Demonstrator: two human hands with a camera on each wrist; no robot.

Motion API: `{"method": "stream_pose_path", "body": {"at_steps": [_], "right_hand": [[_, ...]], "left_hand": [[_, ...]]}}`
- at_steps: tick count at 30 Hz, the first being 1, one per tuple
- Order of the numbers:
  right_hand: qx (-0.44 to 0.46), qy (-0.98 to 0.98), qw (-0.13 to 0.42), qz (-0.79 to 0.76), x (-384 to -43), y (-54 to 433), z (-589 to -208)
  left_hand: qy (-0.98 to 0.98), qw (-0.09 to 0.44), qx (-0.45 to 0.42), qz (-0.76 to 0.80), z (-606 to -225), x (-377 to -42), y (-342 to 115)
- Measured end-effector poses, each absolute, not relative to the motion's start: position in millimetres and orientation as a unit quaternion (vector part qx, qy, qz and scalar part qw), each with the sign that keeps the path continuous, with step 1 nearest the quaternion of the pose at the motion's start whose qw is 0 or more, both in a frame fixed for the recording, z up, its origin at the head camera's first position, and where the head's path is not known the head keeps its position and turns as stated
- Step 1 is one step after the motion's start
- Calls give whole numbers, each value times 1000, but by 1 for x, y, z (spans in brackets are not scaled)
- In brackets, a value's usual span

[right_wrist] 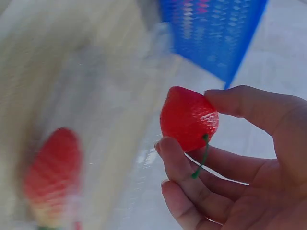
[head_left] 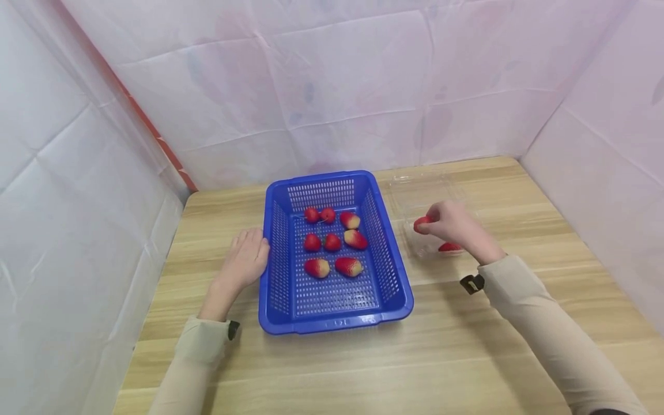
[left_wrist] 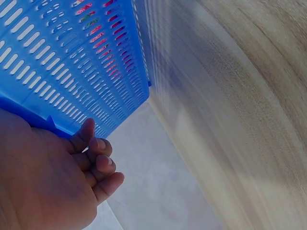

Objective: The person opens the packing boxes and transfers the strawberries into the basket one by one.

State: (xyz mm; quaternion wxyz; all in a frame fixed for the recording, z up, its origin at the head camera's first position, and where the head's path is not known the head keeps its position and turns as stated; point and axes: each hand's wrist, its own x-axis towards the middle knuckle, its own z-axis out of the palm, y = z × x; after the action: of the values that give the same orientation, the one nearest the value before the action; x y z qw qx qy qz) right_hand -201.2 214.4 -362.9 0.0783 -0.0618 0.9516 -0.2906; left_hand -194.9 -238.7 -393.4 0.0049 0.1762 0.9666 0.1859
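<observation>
At the left side of the blue plastic basket (head_left: 332,324), my left hand (head_left: 245,256) holds the rim. In the left wrist view its fingers (left_wrist: 104,164) bend loosely along the outside of the slotted wall, and the thumb is hidden. My right hand (head_left: 459,223) pinches a small red strawberry (right_wrist: 188,117) with a thin green stem between thumb and fingers. That hand is over a clear plastic box (head_left: 422,185), where a larger strawberry (head_left: 449,247) lies. Inside the basket are several red fruits, among them pale-ended strawberries (head_left: 349,266) and round red fruits (head_left: 312,215).
The wooden table (head_left: 332,374) carries the basket and the box, which stands to the right of it. White sheeting (head_left: 342,86) hangs behind the table and along both sides. Dark wrist straps (head_left: 472,283) show at the sleeves.
</observation>
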Motion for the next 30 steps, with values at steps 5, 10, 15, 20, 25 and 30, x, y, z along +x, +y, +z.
{"method": "stream_pose_path", "body": {"at_steps": [5,10,15,20,25,30], "right_hand": [[-67,959,52,-272,-193,192,-337],[-87,957,31,-274,-187,164,-321],[-111,948,32,-298,-184,136,-315],[-138,941,35,-307,-184,112,-310],[-153,934,58,-317,-184,90,-305],[-173,926,92,-324,-188,68,-306]], "left_hand": [[966,2,179,189,-394,-195,-239],[966,6,177,191,-393,-194,-239],[966,2,177,188,-393,-194,-238],[966,-1,181,183,-393,-195,-238],[967,4,177,185,-396,-195,-240],[966,5,176,187,-396,-194,-239]]}}
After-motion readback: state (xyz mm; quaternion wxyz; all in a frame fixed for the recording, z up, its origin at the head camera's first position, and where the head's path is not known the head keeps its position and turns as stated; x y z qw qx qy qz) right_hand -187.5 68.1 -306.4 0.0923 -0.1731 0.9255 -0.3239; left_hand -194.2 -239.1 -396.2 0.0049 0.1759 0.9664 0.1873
